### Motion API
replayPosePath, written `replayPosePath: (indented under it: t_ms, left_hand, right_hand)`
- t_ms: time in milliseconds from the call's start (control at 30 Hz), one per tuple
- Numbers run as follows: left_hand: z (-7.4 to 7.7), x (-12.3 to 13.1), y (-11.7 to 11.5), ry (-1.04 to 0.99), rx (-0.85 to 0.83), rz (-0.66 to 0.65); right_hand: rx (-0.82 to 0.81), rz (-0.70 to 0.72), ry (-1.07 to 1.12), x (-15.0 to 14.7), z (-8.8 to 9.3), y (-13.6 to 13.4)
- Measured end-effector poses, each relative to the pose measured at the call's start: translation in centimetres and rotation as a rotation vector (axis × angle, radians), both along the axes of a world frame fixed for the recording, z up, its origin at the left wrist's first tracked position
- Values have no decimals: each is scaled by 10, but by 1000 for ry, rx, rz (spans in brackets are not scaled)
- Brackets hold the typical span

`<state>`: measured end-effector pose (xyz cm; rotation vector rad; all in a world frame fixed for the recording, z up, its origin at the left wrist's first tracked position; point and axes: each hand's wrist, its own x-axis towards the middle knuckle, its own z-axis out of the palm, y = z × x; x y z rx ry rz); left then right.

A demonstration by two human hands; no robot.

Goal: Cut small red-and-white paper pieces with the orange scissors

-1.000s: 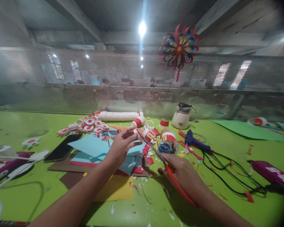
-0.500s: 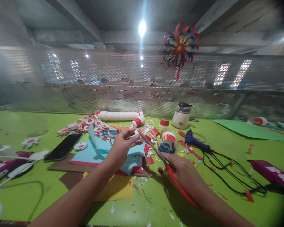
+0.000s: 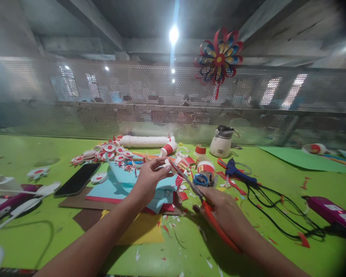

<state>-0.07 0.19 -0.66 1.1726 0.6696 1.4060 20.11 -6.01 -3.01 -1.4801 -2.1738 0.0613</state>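
Between its thumb and fingers, my left hand (image 3: pixel 151 177) pinches a small white piece of paper (image 3: pixel 167 163), mostly hidden by the fingertips. My right hand (image 3: pixel 223 207) grips red-handled scissors (image 3: pixel 209 211), whose blade tips reach the edge of that piece. Below my left hand lie light blue paper sheets (image 3: pixel 103 191). Just beyond the scissors stand a red and white paper cup (image 3: pixel 206 169) and a blue tape roll (image 3: pixel 200 179). Red and white paper scraps are strewn around them.
A pile of red and white discs (image 3: pixel 109 148) sits back left, near a black phone (image 3: pixel 77 179). To the right lie a blue glue gun (image 3: pixel 239 172) with a looping black cord and a purple power strip (image 3: pixel 333 209). A cream bottle (image 3: pixel 220 142) stands at the back.
Both hands hold almost the same pose, the scissors still at the white piece. The whole view has shifted very slightly.
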Motion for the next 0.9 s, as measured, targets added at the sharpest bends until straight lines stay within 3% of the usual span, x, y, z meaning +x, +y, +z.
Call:
replayPosePath:
  t_ms: [167, 467, 900]
  left_hand:
    - [-7, 3, 2, 35, 20, -5]
    - [1, 4, -3, -43, -26, 47]
    - [-3, 5, -2, 31, 43, 43]
  right_hand:
    - [-14, -18, -13, 0, 3, 1]
    - [-41, -50, -30, -3, 7, -1]
    - [-72, -72, -39, -3, 8, -5]
